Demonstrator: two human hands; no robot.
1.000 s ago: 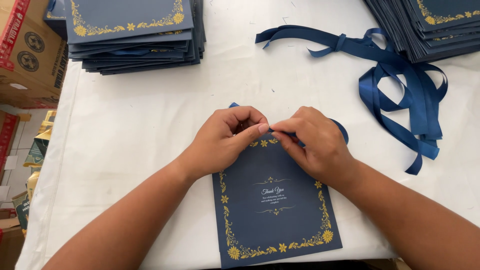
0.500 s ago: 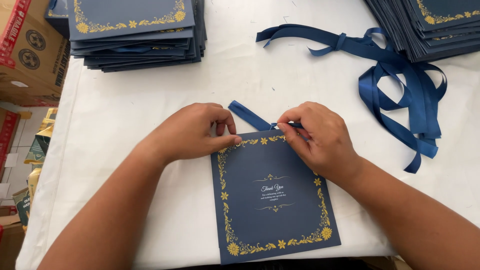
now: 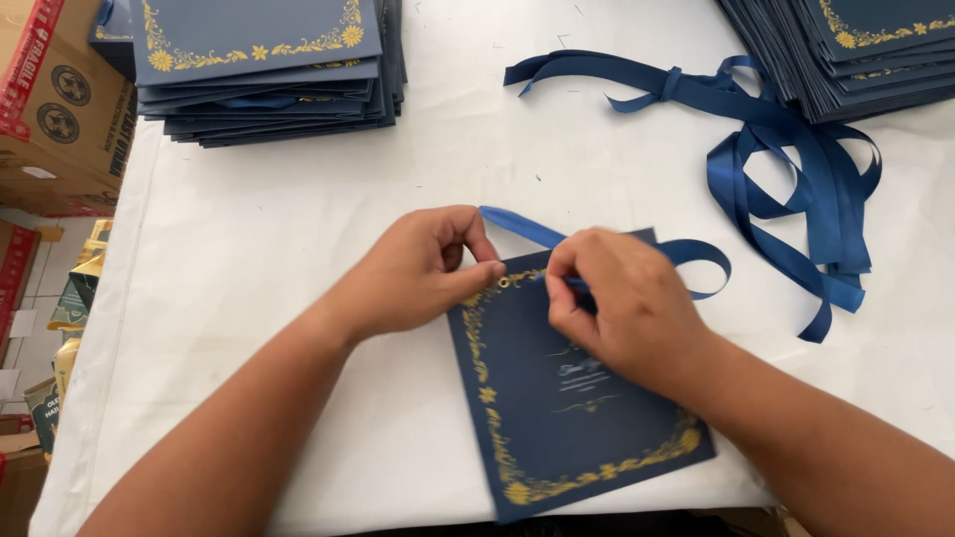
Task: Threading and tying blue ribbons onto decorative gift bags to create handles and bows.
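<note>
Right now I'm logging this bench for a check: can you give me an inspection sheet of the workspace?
Surface: white table cover, lightly creased.
Job's things: navy card with gold border and an eyelet near its top edge; blue ribbon looped behind that edge.
Clutter: two card stacks; loose ribbon bundle.
Grippers: left hand pinches the card's top edge; right hand pinches at the ribbon.
Cables: nothing seen.
Surroundings: cardboard boxes at left.

left: bare cloth [image 3: 269, 249] | right: loose ribbons [image 3: 796, 189] | rear: card stacks [image 3: 269, 70]
</note>
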